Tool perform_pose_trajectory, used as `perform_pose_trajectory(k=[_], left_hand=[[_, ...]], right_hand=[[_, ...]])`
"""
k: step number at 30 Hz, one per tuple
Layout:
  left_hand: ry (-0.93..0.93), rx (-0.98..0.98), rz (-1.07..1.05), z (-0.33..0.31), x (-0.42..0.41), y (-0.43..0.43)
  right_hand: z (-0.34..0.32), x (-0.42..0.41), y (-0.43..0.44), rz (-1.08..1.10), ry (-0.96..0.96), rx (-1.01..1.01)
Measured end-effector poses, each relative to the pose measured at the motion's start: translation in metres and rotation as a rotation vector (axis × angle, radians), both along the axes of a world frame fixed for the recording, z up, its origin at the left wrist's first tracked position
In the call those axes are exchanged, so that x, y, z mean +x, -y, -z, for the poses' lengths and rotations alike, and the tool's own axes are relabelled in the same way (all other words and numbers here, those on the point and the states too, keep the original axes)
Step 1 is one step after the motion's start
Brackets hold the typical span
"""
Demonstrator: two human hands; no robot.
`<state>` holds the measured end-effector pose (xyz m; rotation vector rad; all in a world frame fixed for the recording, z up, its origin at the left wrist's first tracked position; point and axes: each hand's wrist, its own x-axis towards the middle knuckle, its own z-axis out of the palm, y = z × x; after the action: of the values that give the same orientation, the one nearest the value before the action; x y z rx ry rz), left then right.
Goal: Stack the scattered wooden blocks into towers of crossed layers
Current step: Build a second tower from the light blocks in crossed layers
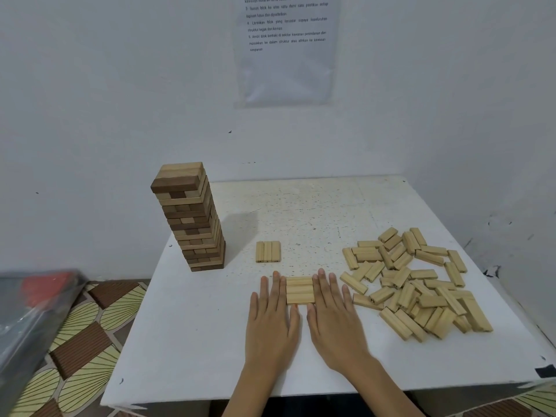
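- I note a low set of blocks [300, 290] at the near centre of the table [195, 341], laid left to right. I cannot tell its layer count.
- The left hand [272, 314] and right hand [334, 311] lie flat, fingers straight, one against each end of the set. They grip nothing.
- Just beyond lies a single row of three blocks [268, 251], running near to far.
- One tall tower [192, 218] stands complete at the far left.
- A large scattered pile [421, 287] lies at the right.
- Judgement: one tower done, a second barely begun, most blocks unstacked.
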<state>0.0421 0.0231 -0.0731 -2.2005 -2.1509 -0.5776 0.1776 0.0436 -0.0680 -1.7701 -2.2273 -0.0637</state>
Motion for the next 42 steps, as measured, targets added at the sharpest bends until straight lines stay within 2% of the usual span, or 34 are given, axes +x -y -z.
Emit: perform_pose_trajectory(k=[21,33,35,39,40,42], left_hand=[[-0.047,0.023,-0.042,0.000,0.004,0.001],[-0.004,-0.007,-0.064,-0.001,0.005,0.004],[-0.006,-0.015,-0.072,-0.001,0.004,0.005],[0.000,-0.008,-0.066,-0.001,0.003,0.005],[-0.004,-0.007,-0.064,-0.001,0.003,0.005],[-0.013,-0.006,-0.058,-0.001,0.003,0.005]], right_hand=[[-0.004,0.000,0.003,-0.006,-0.015,-0.060],[-0.010,0.003,0.005,-0.032,-0.084,-0.198],[-0.014,0.005,0.004,-0.083,-0.144,-0.158],[-0.027,0.016,-0.006,-0.214,-0.524,-0.234],[-0.032,0.017,-0.010,-0.256,-0.567,-0.205],[-0.038,0.020,-0.022,-0.339,-0.509,-0.174]])
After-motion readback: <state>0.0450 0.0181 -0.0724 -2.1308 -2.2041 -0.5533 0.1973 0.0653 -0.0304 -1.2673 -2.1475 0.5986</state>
